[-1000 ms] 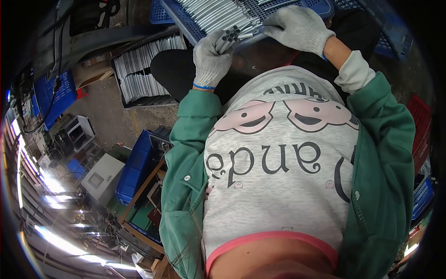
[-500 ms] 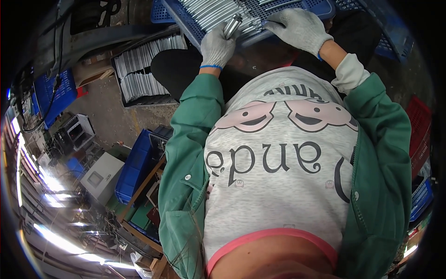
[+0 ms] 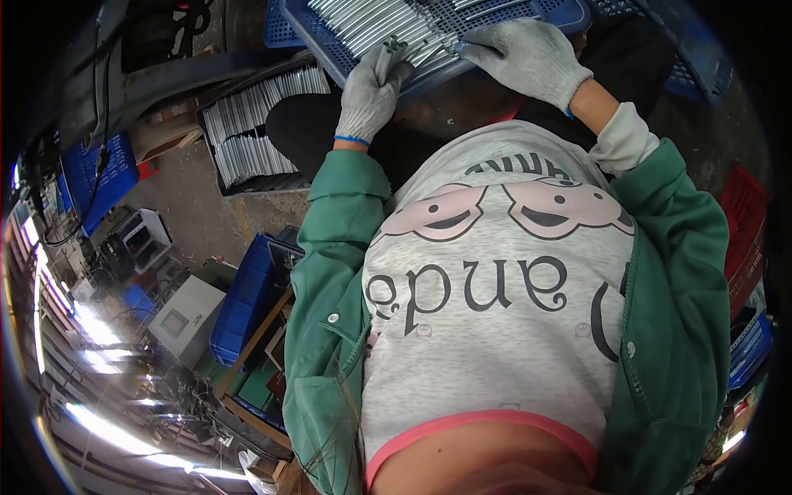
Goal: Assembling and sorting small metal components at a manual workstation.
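My left hand (image 3: 369, 97), in a grey-white knit glove, is closed round a few short metal rods (image 3: 386, 59) that stick up past the fingers. It is at the near left edge of a blue perforated plastic crate (image 3: 302, 40). Many slim silver metal rods (image 3: 351, 23) lie side by side in the crate, some askew near its front. My gloved right hand (image 3: 535, 64) reaches over the crate's near right side. Its thumb and fingers come together by the rod ends; what they pinch, if anything, I cannot make out.
Left of my knee, a dark bin (image 3: 221, 157) holds rows of similar metal rods. Another blue crate (image 3: 701, 62) stands at the right, with a red crate (image 3: 742, 219) below it. A machine frame (image 3: 165, 78) runs along the upper left.
My left hand has moved slightly left and down, tilting the rods it holds. My right hand has shifted a little left over the crate. The crate appears slightly left of before.
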A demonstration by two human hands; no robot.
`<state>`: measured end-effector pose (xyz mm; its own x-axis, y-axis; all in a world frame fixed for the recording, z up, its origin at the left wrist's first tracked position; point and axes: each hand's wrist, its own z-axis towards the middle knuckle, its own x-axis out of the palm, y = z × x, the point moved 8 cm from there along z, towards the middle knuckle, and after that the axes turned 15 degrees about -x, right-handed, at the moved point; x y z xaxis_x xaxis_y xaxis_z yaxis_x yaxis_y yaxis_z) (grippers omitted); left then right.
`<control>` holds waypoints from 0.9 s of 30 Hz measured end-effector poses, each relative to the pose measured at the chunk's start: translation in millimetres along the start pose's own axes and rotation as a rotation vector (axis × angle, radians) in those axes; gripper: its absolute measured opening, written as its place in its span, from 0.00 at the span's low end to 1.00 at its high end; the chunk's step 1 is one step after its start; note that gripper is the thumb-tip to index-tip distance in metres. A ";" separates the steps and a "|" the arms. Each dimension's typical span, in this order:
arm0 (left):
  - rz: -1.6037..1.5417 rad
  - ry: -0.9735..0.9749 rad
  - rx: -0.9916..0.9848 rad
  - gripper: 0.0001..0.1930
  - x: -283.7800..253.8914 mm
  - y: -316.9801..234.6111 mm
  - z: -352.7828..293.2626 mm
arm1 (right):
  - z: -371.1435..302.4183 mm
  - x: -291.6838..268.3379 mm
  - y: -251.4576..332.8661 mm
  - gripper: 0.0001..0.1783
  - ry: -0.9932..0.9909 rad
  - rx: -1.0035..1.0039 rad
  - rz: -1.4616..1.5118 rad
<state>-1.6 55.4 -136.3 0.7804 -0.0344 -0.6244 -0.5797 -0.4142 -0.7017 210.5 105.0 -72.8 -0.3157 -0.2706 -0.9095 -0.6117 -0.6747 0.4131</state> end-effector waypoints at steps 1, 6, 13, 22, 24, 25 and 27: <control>-0.028 0.023 0.035 0.11 -0.9 -3.2 -1.7 | 0.8 -5.1 2.7 0.16 -0.014 0.000 0.008; 0.037 0.009 0.203 0.10 -8.5 -16.5 -11.7 | 0.7 -15.3 8.3 0.15 -0.083 -0.031 -0.006; 0.152 -0.148 0.394 0.13 -17.6 -27.4 -24.8 | -1.0 -25.7 25.2 0.14 -0.097 -0.148 -0.057; 0.142 -0.184 0.476 0.14 -16.1 -30.9 -33.4 | -1.1 -18.2 25.5 0.14 0.006 -0.129 -0.149; 0.125 -0.197 0.483 0.14 -16.1 -34.0 -37.2 | -1.8 -16.9 25.6 0.14 0.027 -0.118 -0.177; 0.126 -0.212 0.503 0.14 -16.5 -35.9 -40.0 | -2.7 -15.3 28.6 0.14 0.044 -0.136 -0.144; 0.129 -0.244 0.542 0.14 -17.8 -39.5 -45.3 | -4.5 -12.6 34.9 0.14 0.077 -0.173 -0.078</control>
<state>18.0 31.2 -82.0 0.6570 0.1825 -0.7315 -0.7527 0.1035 -0.6502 196.4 81.8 -47.2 -0.2122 -0.2599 -0.9420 -0.4966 -0.8016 0.3330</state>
